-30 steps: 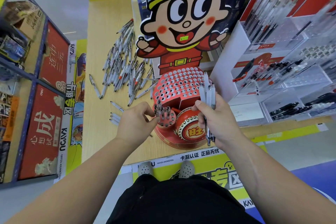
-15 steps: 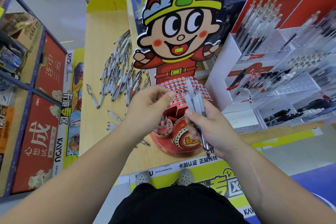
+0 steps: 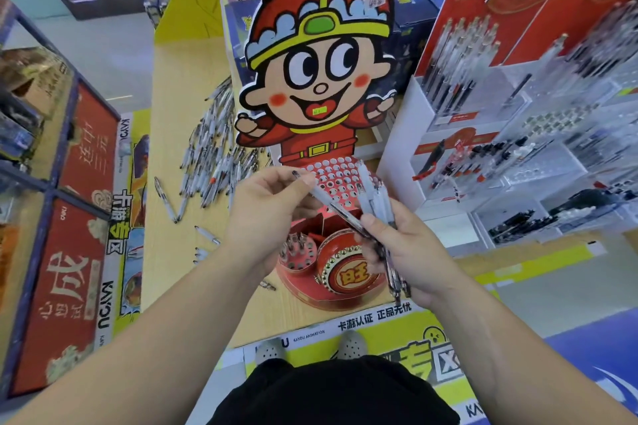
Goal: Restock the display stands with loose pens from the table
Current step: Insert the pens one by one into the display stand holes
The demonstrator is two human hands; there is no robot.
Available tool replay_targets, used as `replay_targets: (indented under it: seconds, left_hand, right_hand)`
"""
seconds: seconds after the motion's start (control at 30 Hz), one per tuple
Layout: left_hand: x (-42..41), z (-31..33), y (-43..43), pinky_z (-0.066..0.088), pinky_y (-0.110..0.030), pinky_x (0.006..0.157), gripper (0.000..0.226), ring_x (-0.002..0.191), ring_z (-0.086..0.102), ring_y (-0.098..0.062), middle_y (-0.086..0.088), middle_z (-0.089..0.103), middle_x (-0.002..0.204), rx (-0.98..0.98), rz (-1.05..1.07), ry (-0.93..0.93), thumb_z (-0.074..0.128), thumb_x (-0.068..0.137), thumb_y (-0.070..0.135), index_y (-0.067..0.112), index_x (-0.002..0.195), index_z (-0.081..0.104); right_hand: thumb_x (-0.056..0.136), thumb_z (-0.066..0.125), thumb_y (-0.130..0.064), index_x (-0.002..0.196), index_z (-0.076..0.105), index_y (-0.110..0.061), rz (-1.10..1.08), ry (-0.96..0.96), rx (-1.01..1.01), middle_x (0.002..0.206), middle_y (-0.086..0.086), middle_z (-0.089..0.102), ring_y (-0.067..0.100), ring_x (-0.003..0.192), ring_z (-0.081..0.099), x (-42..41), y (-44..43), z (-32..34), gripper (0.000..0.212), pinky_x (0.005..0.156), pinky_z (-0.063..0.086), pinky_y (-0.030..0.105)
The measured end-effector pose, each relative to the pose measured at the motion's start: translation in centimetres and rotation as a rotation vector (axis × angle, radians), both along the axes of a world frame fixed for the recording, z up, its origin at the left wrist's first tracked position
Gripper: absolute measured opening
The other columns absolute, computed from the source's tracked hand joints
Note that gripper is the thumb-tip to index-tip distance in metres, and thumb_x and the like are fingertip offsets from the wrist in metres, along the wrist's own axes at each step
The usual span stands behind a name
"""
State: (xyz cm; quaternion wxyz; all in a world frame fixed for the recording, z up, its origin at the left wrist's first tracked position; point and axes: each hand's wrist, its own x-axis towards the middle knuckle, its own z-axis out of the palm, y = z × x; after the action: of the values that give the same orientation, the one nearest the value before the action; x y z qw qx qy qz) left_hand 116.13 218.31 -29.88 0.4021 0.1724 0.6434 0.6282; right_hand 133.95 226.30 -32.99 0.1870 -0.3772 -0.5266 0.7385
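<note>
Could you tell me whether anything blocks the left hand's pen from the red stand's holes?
Nothing visible does; the pen, pinched by the left hand, crosses just in front of the red stand and its empty holes.

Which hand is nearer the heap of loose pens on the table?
Left. The left hand is right of the pen heap, pinching a single pen; the right hand is farther right, gripping a pen bundle.

We count 2 hands: left hand [image 3: 272, 214] with 1 pen [image 3: 331, 205], right hand [image 3: 411, 252] with several pens [image 3: 374, 198]. 1 red display stand [image 3: 333, 274], 1 white pen rack [image 3: 407, 148]. Loose pens [image 3: 214, 155] on bench [image 3: 179, 72]: dozens.
</note>
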Motion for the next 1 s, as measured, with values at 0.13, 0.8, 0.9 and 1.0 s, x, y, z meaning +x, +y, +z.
replay_targets:
  seconds: [0.13,0.8,0.9,1.0]
  left_hand:
    - [-0.8,0.1,-0.6,0.058,-0.033,0.068,0.003,0.072,0.071,-0.030,-0.026,0.071,0.088,0.018,-0.027,-0.016,0.070,0.092,0.000,-0.001,0.093,0.068]
    - [-1.5,-0.4,0.9,0.055,-0.041,0.070,0.020,0.082,0.065,-0.021,0.003,0.070,0.088,-0.165,-0.765,1.409,0.061,0.099,0.039,0.022,0.107,0.068]
    - [-2.3,0.2,0.6,0.057,-0.040,0.075,0.023,0.089,0.070,-0.019,0.002,0.075,0.099,-0.131,-0.733,1.347,0.063,0.099,0.032,0.020,0.117,0.068]
    - [-2.8,0.3,0.1,0.057,-0.035,0.078,0.026,0.090,0.070,-0.017,0.002,0.075,0.102,-0.167,-0.614,1.204,0.061,0.100,0.025,0.019,0.125,0.064]
  right_hand:
    - [0.104,0.057,-0.012,0.112,0.060,-0.015,-0.149,0.036,-0.091,0.076,0.005,0.054,0.013,0.055,0.047,-0.3,0.8,-0.1,0.010,0.045,0.041,0.025]
    - [0.099,0.063,-0.012,0.112,0.062,-0.017,-0.212,-0.106,0.143,0.073,0.004,0.061,0.013,0.054,0.054,-4.0,0.7,1.1,0.014,0.047,0.045,0.027]
    - [0.101,0.062,-0.011,0.113,0.060,-0.014,-0.185,-0.061,0.092,0.069,0.003,0.059,0.013,0.054,0.051,-3.4,1.2,1.1,0.013,0.046,0.043,0.026]
    - [0.101,0.062,-0.010,0.109,0.060,-0.017,-0.190,-0.074,0.065,0.072,0.004,0.062,0.012,0.054,0.051,-2.6,1.2,0.6,0.011,0.048,0.043,0.025]
